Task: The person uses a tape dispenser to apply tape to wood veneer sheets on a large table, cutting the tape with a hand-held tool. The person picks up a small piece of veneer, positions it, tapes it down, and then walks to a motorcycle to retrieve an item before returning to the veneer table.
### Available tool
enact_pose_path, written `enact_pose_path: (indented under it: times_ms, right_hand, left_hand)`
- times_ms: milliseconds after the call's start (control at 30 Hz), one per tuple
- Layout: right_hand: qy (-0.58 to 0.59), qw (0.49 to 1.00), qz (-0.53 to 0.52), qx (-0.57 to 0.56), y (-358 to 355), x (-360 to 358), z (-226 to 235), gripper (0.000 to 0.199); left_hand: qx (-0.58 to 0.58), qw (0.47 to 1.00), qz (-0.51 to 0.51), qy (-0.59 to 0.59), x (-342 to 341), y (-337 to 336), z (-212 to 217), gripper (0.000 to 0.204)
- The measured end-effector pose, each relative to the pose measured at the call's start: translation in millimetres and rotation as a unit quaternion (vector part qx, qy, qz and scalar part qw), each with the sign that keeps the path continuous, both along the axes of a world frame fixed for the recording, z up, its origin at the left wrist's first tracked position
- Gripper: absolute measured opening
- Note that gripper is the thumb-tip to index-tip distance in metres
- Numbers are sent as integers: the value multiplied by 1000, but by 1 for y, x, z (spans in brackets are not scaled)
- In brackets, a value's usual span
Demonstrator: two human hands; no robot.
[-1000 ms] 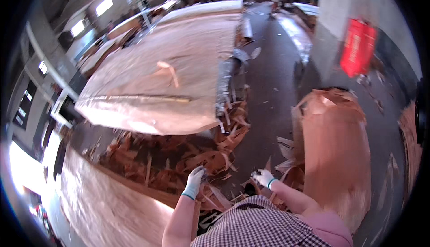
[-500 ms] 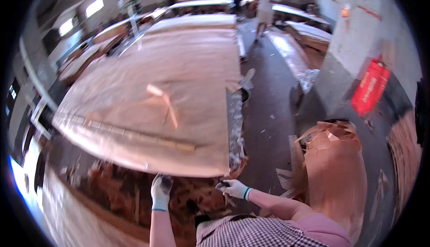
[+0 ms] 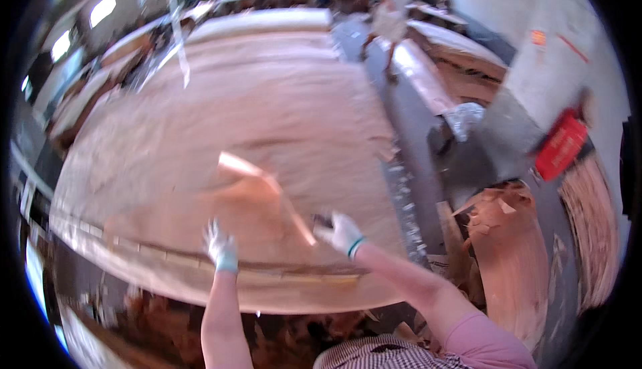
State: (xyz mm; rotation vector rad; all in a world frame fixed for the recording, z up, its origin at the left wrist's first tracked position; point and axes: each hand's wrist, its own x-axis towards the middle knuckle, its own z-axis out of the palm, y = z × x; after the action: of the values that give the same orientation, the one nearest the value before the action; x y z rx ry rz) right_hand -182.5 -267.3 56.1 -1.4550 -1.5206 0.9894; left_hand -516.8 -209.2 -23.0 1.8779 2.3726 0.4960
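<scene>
Both gloved hands have risen from the scrap pile onto the big veneer sheet (image 3: pixel 254 135) on the table. The left hand (image 3: pixel 221 248), fingers spread, rests near its front edge. The right hand (image 3: pixel 342 232) now pinches a narrow veneer strip (image 3: pixel 267 185) lying mid-sheet, so patching looks underway

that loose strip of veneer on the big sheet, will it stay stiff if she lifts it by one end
Probably not. The veneer strip looks paper-thin and already curls up off the big sheet, so it would likely flop. Torn scraps nearby suggest it splits easily. Likely very light.
</scene>
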Motion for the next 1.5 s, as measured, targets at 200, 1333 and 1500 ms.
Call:
enact_pose_path:
  times_ms: [200,1333,1500]
  right_hand:
    - [-323,946,-3,-38,128,-46,-39,94]
    - [-437,891,125,14,170,-177,-10,19]
    - [-375,925,47,45,134,-187,40,14]
  left_hand:
    - [-4,990,78,117,2,21,-30,58]
    - [4,995,75,61,3,24,-23,60]
    - [60,955,20,-289,-35,14,-33,54]
